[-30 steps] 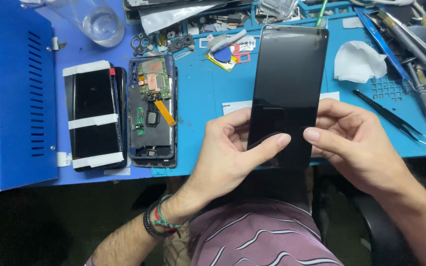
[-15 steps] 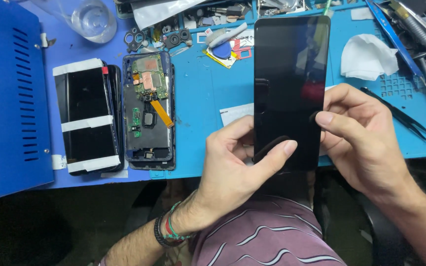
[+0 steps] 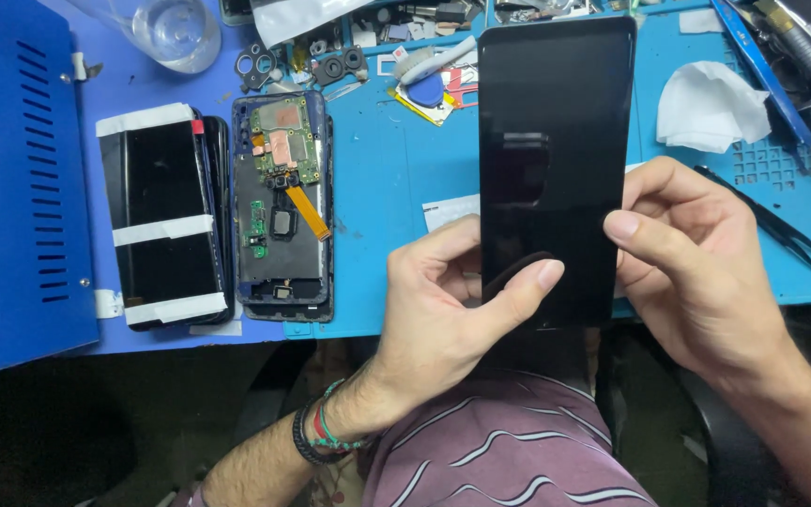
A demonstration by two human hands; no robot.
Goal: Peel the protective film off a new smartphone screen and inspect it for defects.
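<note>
Both the left hand (image 3: 443, 310) and right hand (image 3: 696, 272) are gripping a glossy black screen (image 3: 556, 141), upright over the cluttered blue bench (image 3: 377, 188).

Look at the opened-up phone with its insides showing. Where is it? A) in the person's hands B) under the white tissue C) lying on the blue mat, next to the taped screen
C: the opened phone lies flat on the blue mat, right beside the taped screen, while both hands hold a black glass panel.
</note>
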